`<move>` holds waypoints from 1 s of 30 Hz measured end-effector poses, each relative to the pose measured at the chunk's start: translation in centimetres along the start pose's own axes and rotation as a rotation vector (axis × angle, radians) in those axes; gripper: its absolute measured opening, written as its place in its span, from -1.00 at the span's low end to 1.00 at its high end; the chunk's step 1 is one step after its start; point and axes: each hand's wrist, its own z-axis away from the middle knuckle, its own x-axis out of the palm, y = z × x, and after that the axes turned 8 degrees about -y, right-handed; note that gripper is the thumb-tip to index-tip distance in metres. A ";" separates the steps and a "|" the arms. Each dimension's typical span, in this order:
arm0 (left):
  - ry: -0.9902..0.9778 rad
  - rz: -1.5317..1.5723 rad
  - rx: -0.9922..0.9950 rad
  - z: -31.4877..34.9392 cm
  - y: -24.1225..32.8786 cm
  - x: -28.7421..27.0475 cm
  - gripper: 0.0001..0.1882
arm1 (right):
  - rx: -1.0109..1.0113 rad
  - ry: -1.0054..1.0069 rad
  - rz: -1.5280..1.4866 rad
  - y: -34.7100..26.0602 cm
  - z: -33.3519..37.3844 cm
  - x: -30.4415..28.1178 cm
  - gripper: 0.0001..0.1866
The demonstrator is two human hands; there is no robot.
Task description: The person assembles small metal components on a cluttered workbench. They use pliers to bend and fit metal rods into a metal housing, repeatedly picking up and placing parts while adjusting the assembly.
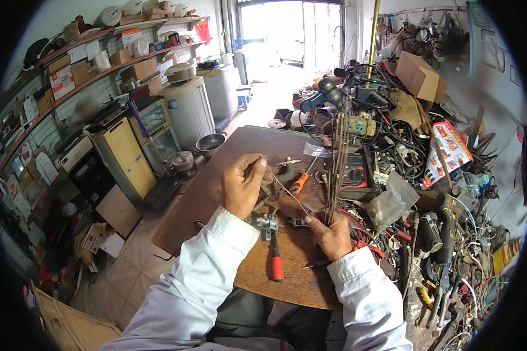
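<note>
My left hand (pixel 243 184) is raised above the wooden table, closed in a pinch on one end of a thin brown wire (pixel 286 188). The wire slants down to my right hand (pixel 332 235), whose thumb and finger close on its other end. Out of the right fist a bundle of thin, rusty rods (pixel 339 167) rises upright. Between my hands lie an orange-handled screwdriver (pixel 299 183) and a metal clamp-like fitting (pixel 266 223). Closer to me is a red-and-black handled tool (pixel 276 263). An adjustable wrench (pixel 297 222) rests partly hidden behind the right hand.
The brown table (pixel 240 266) ends close to my lap. Tangled cables and tools heap up on the right, with a clear plastic bag (pixel 392 202) and a cardboard box (pixel 417 76). Old appliances (pixel 190 108) and loaded shelves line the left wall. A black pan (pixel 211 142) sits beyond the table.
</note>
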 end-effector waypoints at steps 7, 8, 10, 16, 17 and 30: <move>-0.010 0.097 -0.085 -0.2 -0.7 -0.8 -0.72 | -0.023 -0.031 0.052 -1.1 0.6 0.7 -0.86; -0.005 0.105 -0.087 -0.2 -0.8 -0.8 -0.72 | -0.046 -0.029 0.062 -1.0 0.6 0.7 -0.83; -0.012 0.065 -0.087 -0.3 -0.8 -0.9 -0.72 | -0.061 -0.030 0.077 -0.8 0.6 0.5 -0.83; -0.019 0.083 -0.124 -0.3 -0.6 -1.0 -0.70 | -0.020 -0.037 0.089 -0.3 0.4 0.1 -0.86; -0.024 0.091 -0.131 -0.3 -0.7 -1.1 -0.70 | -0.010 -0.036 0.086 -0.6 0.5 0.1 -0.86; -0.013 0.393 -0.269 -0.1 -0.8 -1.5 -0.76 | -0.032 -0.031 0.122 -1.1 0.6 0.1 -0.85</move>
